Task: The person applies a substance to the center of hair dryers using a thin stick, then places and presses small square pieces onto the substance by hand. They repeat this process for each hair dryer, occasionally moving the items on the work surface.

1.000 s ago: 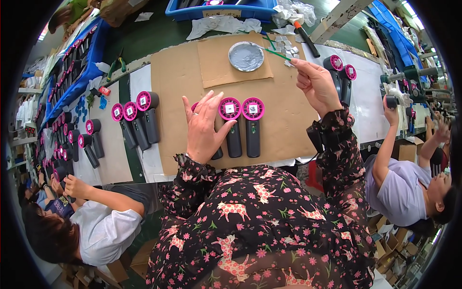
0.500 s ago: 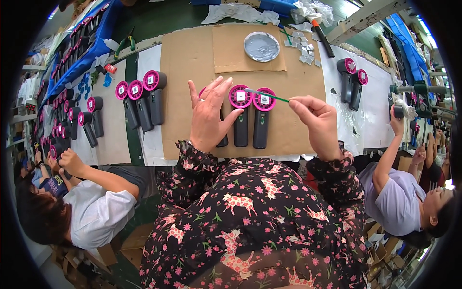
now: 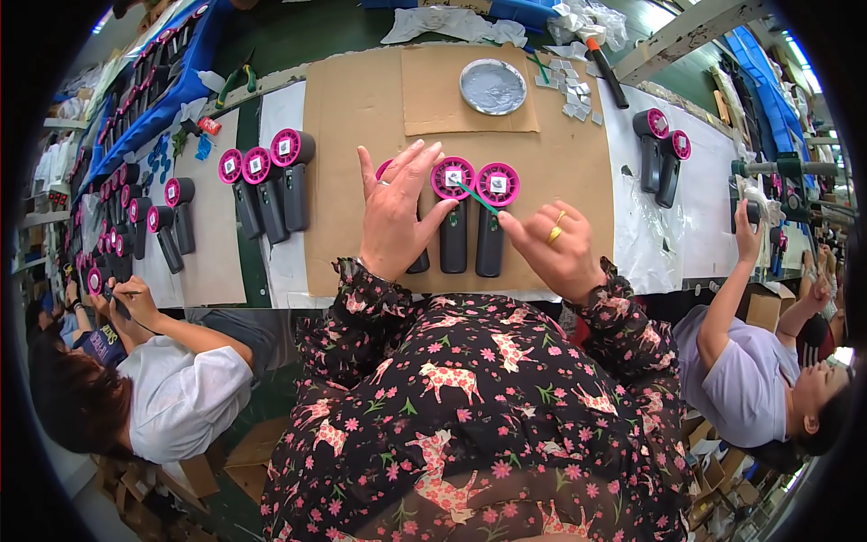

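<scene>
Close to my body, the near edge of my cardboard sheet (image 3: 555, 167) runs just past the handle ends, leaving little room on that side. My left hand (image 3: 397, 217) has its fingers spread wide over the left fan (image 3: 419, 263), hiding most of it; whether my palm touches it I cannot tell. My right hand (image 3: 555, 248) pinches a thin green stick (image 3: 479, 200) between thumb and fingertips, its tip at the white square (image 3: 453, 177) on the pink head of the middle fan (image 3: 453, 242). A grey mark shows on that square. Just beside it lies the right fan (image 3: 489, 246), its own white square marked too; any print on either is too small to read. Beyond the fan heads a strip of bare board leads to a smaller cardboard piece (image 3: 433, 101). On this sits a round, shallow dish (image 3: 495, 114) with grey paste (image 3: 490, 86) smeared across its inside. Small square tiles (image 3: 574, 90) lie scattered beside it. Farthest, a blue bin (image 3: 524, 13) is cut off above, a lettered strip (image 3: 459, 4) on its front.
</scene>
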### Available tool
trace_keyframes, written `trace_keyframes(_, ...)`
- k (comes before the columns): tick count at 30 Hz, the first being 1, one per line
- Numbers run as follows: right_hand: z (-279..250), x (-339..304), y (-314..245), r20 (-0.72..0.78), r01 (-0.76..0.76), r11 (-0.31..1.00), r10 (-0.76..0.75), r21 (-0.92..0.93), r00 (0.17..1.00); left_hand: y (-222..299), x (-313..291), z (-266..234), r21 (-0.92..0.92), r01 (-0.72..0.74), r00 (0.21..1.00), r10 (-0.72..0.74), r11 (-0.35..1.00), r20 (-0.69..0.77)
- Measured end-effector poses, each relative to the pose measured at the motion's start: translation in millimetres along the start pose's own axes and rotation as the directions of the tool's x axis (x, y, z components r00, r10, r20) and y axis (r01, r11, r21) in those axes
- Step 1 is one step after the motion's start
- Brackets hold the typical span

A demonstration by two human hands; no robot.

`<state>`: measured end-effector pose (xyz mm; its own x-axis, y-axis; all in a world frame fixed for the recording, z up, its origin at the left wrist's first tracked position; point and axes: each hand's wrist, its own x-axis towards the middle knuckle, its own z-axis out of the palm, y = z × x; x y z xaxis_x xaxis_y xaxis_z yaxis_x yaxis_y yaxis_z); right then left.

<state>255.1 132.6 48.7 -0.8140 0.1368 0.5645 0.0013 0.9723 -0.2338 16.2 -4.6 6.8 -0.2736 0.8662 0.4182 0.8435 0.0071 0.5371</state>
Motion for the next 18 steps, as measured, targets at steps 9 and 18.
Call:
trace_keyframes(9,-2.1,-7.7,-2.3,0.093,0.122,0.988,-0.113,-0.098,0.989,-3.2,-0.4,1.6,-0.004,-0.003,1.000,0.003,1.000,-0.006)
trace_keyframes(18,3.9,-4.9,-4.8,-0.103,-0.051,0.996,0.058,0.069,0.993,-2.7,-0.8,2.1,0.003,-0.003,1.000,0.003,1.000,-0.003)
